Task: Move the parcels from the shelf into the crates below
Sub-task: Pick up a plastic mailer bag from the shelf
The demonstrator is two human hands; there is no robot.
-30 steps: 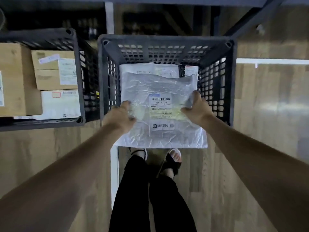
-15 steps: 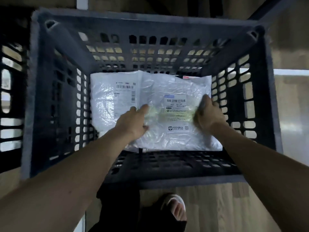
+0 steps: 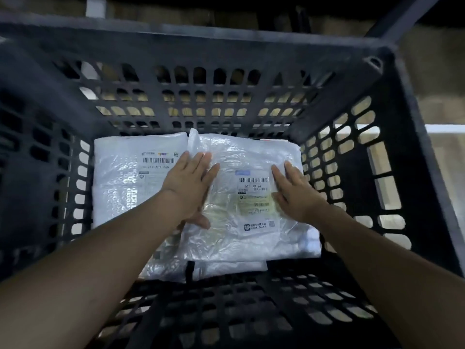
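Crinkled clear plastic lies under both of my palms: my left hand [image 3: 190, 183] is flat with the fingers straight, pressing the left part of the top parcel [image 3: 251, 200], and my right hand [image 3: 293, 191] is also flat and released, resting on its right edge beside the printed label [image 3: 255, 193]. Neither hand grasps anything. The parcel is inside the dark crate [image 3: 201, 49], on the floor of it, toward the far wall and the right wall, and it partly overlaps a second white parcel [image 3: 125, 182] on the left; another pale edge shows from under its near side. To finish this step well, I think I should only press lightly until the bag lies flat, then lift both hands straight up without dragging, because the thin film can stick to the skin and slide off its neighbour. The parcel is nearly flat, face up, with the label readable from my side, so its top edge points to the far wall. Its long axis seems to run from near to far, slightly turned, though the wide lens makes this uncertain.
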